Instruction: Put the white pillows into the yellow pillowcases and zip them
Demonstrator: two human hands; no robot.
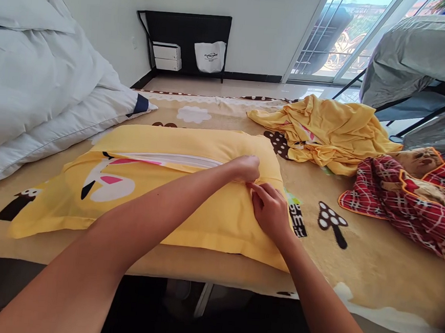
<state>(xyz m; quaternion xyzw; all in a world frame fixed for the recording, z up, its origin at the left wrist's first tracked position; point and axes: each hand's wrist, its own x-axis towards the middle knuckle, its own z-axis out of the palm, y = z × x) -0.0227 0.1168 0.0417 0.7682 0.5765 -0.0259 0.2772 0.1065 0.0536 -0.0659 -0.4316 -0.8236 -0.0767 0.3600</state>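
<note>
A yellow pillowcase point(210, 219) with a pillow inside lies flat in front of me, printed with a white and pink cartoon figure. Across its upper face runs a slit with a white zipper point(192, 160), whose right end is covered by my hands. My left hand point(246, 168) is closed in a fist at that end, gripping the pillowcase; any zipper tab in it is hidden. Just below and to the right, my right hand point(271, 207) presses on the case, its thumb and forefinger pinching the cloth beside my left hand. The pillowcase's left part looks flatter.
The bed point(353, 269) has a tan patterned sheet. White bedding point(47, 86) is piled at left. A crumpled yellow cloth point(341, 129) and a red plaid cloth point(408, 201) lie at right. Beyond stand a black rack point(187, 28) and a grey-covered item point(424, 54).
</note>
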